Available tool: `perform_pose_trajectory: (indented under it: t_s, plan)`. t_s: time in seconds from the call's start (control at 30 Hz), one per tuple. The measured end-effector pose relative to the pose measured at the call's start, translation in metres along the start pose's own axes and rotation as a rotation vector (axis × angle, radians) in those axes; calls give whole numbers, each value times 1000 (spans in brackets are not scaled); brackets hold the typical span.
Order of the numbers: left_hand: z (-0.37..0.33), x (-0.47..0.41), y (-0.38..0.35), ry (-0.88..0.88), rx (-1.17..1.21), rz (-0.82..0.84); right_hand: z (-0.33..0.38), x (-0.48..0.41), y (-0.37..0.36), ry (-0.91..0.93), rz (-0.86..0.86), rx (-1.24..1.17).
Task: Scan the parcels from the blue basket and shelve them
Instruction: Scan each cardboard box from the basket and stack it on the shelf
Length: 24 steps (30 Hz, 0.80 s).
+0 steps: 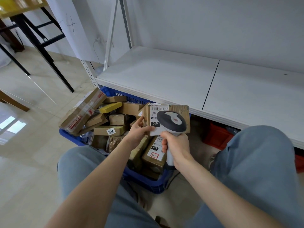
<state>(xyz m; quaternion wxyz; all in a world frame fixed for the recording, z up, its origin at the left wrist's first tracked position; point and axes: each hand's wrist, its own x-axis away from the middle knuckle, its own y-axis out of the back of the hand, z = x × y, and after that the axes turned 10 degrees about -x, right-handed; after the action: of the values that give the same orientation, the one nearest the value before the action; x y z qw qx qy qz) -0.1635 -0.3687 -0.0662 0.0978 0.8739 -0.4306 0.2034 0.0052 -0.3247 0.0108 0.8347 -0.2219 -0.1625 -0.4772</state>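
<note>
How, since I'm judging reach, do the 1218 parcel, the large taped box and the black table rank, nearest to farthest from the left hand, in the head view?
1. 1218 parcel: in the blue basket, left of the left hand holding the 060 parcel.
2. Large taped box: leaning at the basket's far-left corner.
3. Black table: across the floor, far left.

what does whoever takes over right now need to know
Left hand holds the 060 parcel by its left edge, above the blue basket.
Right hand grips the scanner, its head over that parcel's label.
Done: no parcel shows on the white shelf yet.
Left: confirm this scan, shelve the parcel, then work through the other parcels piled in the basket.
</note>
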Motion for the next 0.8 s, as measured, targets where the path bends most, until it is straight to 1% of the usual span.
perform_pose_trajectory:
  t_s: [0.2, 0.33, 0.43, 0.5, 0.57, 0.63, 0.7, 0.8]
  plan:
    - [-2, -5, 3, 4, 18, 4, 6, -12, 2, 19, -4, -22]
    - [-26, -9, 18, 46, 24, -44, 32, -39, 11, 96, -49, -16]
    - [-51, -15, 40, 72, -38, -56, 60, -64, 19, 121, -85, -8]
    - [-70, -17, 57, 80, -102, -31, 75, -81, 23, 92, -87, 13]
    - [-88, -19, 69, 72, -130, 1, 85, -91, 25, 22, -22, 17]
    - [-105, -17, 74, 40, -147, 7, 90, -95, 23, -65, 89, -31]
    - [-119, -16, 73, -5, -98, -55, 93, -94, 15, -79, 167, -119]
    - [-136, -9, 62, -75, 114, -191, 102, -86, -3, -11, 208, -179]
